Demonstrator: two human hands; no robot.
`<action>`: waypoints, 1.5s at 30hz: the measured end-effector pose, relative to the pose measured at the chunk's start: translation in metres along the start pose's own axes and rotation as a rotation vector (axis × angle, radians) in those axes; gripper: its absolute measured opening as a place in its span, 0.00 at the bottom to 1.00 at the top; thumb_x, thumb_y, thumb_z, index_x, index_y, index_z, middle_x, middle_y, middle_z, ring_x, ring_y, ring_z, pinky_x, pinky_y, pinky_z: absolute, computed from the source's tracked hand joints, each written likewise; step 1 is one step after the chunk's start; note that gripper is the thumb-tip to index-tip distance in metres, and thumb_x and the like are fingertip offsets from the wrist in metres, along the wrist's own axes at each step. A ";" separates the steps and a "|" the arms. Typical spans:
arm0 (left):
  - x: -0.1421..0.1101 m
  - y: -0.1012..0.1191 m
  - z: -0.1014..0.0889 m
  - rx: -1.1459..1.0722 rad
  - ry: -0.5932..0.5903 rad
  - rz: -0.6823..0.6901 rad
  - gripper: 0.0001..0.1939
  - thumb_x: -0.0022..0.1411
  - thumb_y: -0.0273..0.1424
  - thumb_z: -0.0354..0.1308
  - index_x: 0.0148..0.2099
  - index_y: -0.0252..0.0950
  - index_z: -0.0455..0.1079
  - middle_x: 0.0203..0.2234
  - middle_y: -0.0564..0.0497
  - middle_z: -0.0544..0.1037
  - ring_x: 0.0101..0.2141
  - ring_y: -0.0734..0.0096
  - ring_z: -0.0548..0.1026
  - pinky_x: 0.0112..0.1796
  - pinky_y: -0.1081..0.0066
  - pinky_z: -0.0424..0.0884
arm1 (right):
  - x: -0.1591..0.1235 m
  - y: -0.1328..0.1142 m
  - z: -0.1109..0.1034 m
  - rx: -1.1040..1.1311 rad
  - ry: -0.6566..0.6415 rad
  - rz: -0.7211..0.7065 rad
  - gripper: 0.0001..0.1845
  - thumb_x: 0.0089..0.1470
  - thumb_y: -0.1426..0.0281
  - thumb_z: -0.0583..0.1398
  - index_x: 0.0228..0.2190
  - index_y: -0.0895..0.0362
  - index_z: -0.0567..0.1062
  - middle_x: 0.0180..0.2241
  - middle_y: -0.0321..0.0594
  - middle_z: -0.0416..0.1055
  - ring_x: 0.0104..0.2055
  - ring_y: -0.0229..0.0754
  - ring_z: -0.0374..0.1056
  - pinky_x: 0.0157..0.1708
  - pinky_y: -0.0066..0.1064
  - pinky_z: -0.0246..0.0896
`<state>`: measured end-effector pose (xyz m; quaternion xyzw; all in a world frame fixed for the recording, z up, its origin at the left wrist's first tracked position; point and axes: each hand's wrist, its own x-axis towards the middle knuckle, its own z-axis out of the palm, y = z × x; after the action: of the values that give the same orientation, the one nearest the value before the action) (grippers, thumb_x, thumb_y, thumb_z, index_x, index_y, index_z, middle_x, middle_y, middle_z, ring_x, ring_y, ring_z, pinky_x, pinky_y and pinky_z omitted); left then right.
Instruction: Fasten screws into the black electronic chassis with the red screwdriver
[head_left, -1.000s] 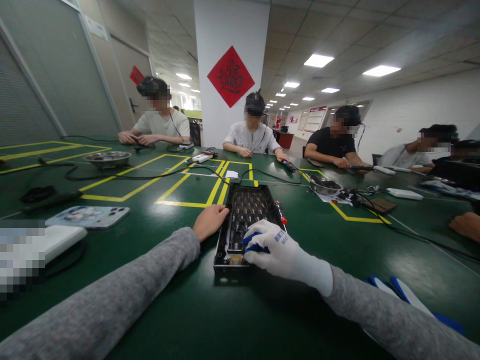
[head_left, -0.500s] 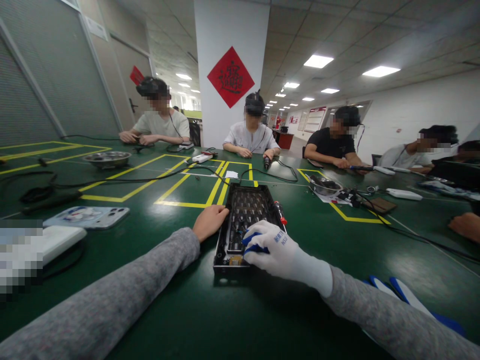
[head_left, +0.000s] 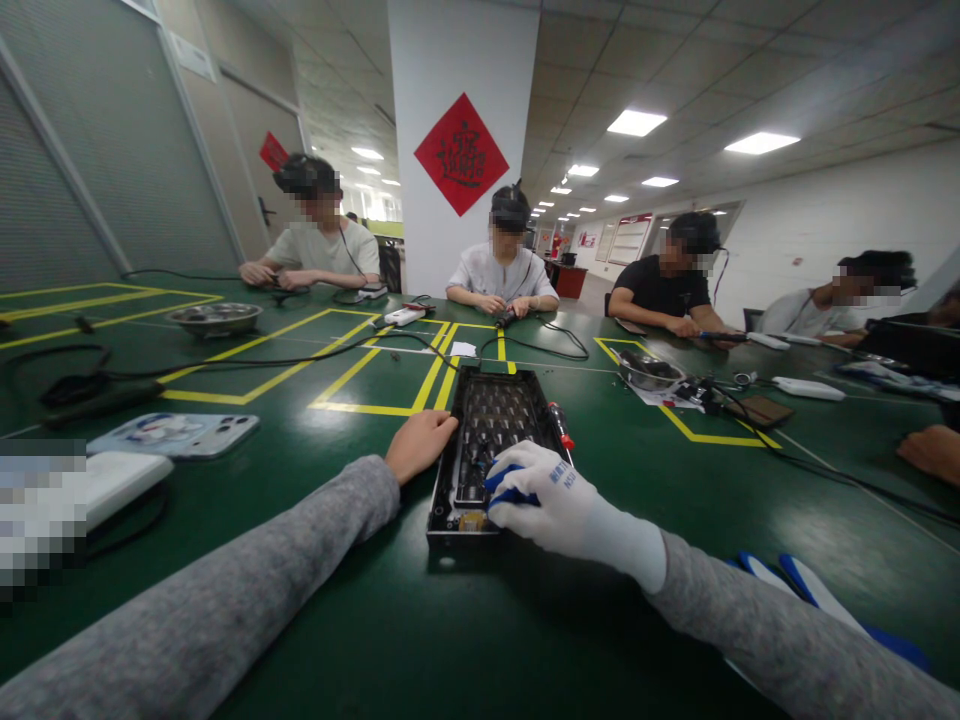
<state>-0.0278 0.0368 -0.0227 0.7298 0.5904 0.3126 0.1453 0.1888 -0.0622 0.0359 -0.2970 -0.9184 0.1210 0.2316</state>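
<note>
A black rectangular device casing [head_left: 538, 395], its top face uncovered, lies lengthwise before me with rows of small dark raised pieces inside. At its near end a yellowish part [head_left: 472, 521] shows. My left hand [head_left: 421, 440], bare, grips the casing's left edge, its fingertips partly hidden over the rim. On the right, my right hand [head_left: 551, 495] in a white glove with blue fingertips reaches over the casing's near half. Its fingers are curled together in a pinch; what lies between them is hidden. A red-and-black screwdriver [head_left: 561, 426] lies along the casing's right side.
A phone [head_left: 184, 435] and a white box [head_left: 127, 480] lie left. Metal bowls [head_left: 214, 318] [head_left: 651, 370] stand farther off, left and right. A blue-and-white glove [head_left: 825, 595] lies beside my right forearm. Cables [head_left: 300, 352] cross the green table. Several co-workers sit opposite.
My hands and the casing stay practically still. Across the table, the middle co-worker's hands have come together, bringing a dark tool inward to the left.
</note>
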 end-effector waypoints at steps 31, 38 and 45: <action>-0.001 0.002 -0.002 0.012 -0.005 -0.018 0.16 0.55 0.36 0.42 0.19 0.36 0.57 0.19 0.52 0.68 0.25 0.69 0.66 0.26 0.73 0.55 | 0.000 -0.002 -0.001 -0.012 -0.016 0.009 0.08 0.50 0.66 0.58 0.28 0.56 0.76 0.38 0.39 0.70 0.43 0.40 0.61 0.46 0.34 0.57; -0.001 0.004 -0.003 0.013 -0.007 -0.023 0.16 0.55 0.36 0.43 0.19 0.36 0.58 0.18 0.51 0.68 0.25 0.69 0.66 0.26 0.72 0.55 | 0.000 -0.002 -0.001 -0.033 -0.007 0.000 0.08 0.50 0.66 0.58 0.28 0.56 0.76 0.38 0.39 0.70 0.43 0.40 0.62 0.45 0.34 0.57; -0.001 0.004 -0.003 0.000 0.008 -0.014 0.16 0.55 0.36 0.43 0.19 0.36 0.58 0.18 0.52 0.68 0.25 0.69 0.66 0.27 0.72 0.56 | 0.001 -0.003 -0.001 -0.048 -0.004 -0.016 0.08 0.51 0.67 0.58 0.29 0.56 0.76 0.37 0.40 0.70 0.43 0.40 0.62 0.45 0.34 0.57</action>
<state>-0.0266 0.0341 -0.0184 0.7243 0.5962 0.3145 0.1451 0.1877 -0.0639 0.0382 -0.2946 -0.9239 0.0977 0.2238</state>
